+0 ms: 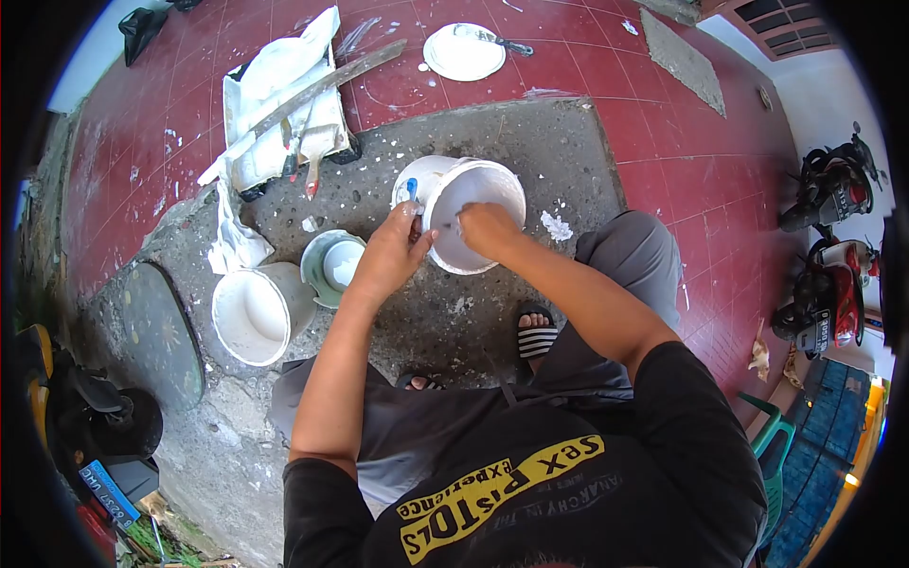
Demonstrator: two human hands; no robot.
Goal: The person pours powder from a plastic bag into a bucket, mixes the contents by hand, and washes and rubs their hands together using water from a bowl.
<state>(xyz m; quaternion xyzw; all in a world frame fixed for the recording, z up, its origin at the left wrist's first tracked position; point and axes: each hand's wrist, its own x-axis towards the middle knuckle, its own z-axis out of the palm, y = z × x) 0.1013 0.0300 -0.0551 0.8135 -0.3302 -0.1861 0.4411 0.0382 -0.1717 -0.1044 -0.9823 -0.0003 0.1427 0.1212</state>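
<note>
A white bucket (512,189) stands tilted on the rough concrete between my feet, its mouth turned towards me. My left hand (390,252) grips the near-left rim, with the thumb over the edge. Inside the mouth is my right hand (488,230), fingers curled against the whitish inner wall; what they hold, if anything, is hidden. To the left sit a small grey-green pail (311,270) with pale contents and a larger white bucket (301,295) lying tipped towards me.
A paint-smeared tray (230,114) holds a long wooden strip (365,64), white cloth and a wide paintbrush (317,142). On the red tiles lies a white lid (453,59) with a scraper (507,44) across it. Motorcycles (833,293) are parked at right.
</note>
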